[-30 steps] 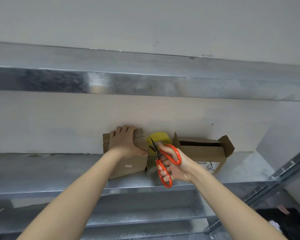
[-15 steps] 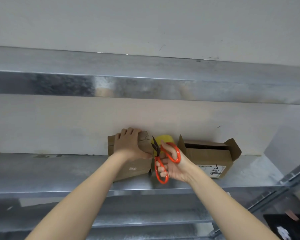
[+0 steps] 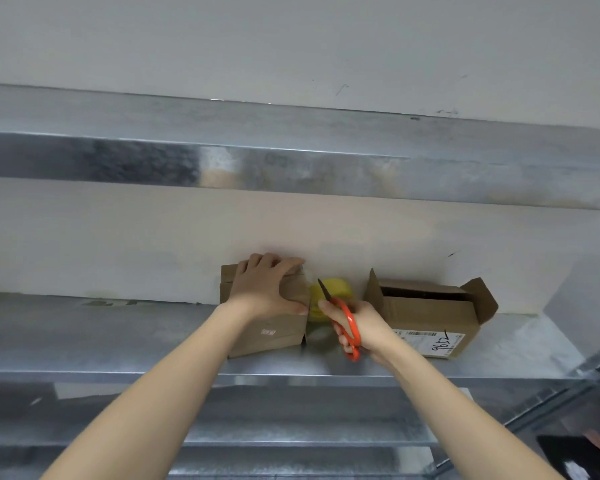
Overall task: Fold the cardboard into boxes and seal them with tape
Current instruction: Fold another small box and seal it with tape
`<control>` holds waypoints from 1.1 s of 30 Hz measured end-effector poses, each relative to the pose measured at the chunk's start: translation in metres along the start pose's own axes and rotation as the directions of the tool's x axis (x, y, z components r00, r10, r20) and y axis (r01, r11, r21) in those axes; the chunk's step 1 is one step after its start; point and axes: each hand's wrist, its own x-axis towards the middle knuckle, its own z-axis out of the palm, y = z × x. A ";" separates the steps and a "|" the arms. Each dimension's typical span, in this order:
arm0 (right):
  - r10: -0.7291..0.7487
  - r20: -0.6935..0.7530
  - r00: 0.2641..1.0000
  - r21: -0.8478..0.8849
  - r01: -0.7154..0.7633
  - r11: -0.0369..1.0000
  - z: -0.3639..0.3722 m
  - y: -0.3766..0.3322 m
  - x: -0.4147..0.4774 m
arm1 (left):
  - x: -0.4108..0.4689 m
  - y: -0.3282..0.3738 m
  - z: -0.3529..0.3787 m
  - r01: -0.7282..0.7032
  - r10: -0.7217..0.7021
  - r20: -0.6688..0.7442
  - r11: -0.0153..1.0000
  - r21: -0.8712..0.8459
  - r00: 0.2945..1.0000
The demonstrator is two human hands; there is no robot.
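Left hand (image 3: 267, 289) clamped over the top of the box (image 3: 274, 332): fingers curled over the far edge, thumb down its right face. Box small, brown, flaps closed, a small label low on the front. It stands on the shelf (image 3: 118, 334), back against the wall (image 3: 118, 237).

Right hand (image 3: 368, 329) just right of the box, fingers wrapped through the orange loops of the scissors (image 3: 347, 322). Dark blades together, tip angled up-left toward the box's upper right corner. Cannot tell whether the tip touches it.

Yellow tape (image 3: 331, 289) sits behind the blades, between the box and the open box (image 3: 430, 317). That one lies to the right, flaps up, with a printed label and handwritten digits on its front.
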 end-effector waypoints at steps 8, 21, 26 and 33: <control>-0.135 0.023 0.991 -0.125 0.137 0.983 -0.007 -0.003 -0.008 | -0.004 -0.012 -0.003 -0.078 0.070 0.066 0.989 0.126 0.995; -0.272 -0.149 0.951 -0.577 0.139 0.805 -0.010 -0.016 0.000 | -0.008 0.001 -0.012 -0.074 0.047 0.136 0.976 0.205 0.990; -0.301 -0.122 0.946 -0.661 0.149 0.735 -0.011 -0.013 0.003 | -0.012 -0.003 -0.017 -0.053 0.038 0.155 0.994 0.093 0.987; -0.219 -0.041 0.975 -0.663 0.137 0.736 0.006 0.010 0.016 | -0.022 -0.034 -0.027 0.137 -0.196 -0.202 0.952 -0.273 0.960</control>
